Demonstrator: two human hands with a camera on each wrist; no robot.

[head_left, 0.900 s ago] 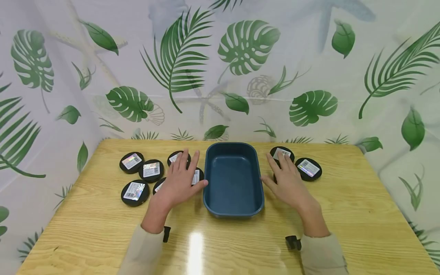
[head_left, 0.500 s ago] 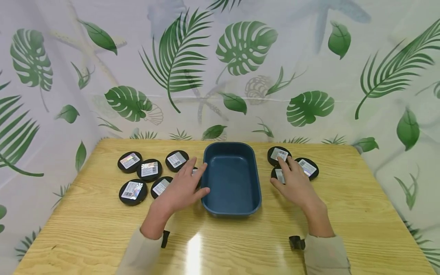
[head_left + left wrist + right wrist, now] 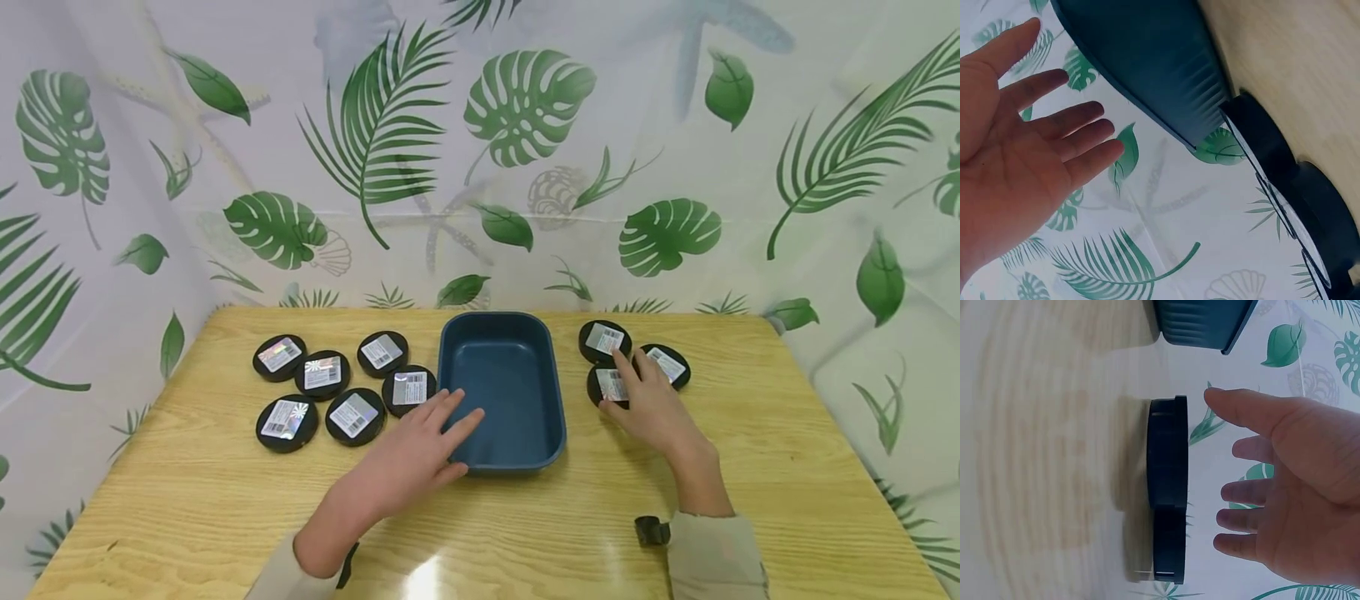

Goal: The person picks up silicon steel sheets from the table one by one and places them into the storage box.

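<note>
My left hand [image 3: 408,458] hovers with spread fingers over the front left corner of the blue rectangular tub [image 3: 501,400], holding nothing. In the left wrist view the palm of that hand [image 3: 1029,134] shows beside the tub [image 3: 1147,56]. To the right, my right hand [image 3: 656,412] hangs just above a black round disc [image 3: 609,385] with a silver label, its fingers partly extended. The right wrist view has a gap between this hand [image 3: 1291,487] and the disc's dark edge [image 3: 1169,453]. Two more labelled discs lie there, one behind [image 3: 603,340], one to the right [image 3: 667,364].
Several similar black discs lie left of the tub, among them one beside its wall [image 3: 409,389] and one farther front [image 3: 356,417]. They rest on a wooden table [image 3: 525,533]. A leaf-patterned cloth [image 3: 442,150] hangs behind the table.
My left hand has come back from over the left discs toward the tub's front corner, uncovering them. My right hand has shifted right, and the near disc under it shows more.
</note>
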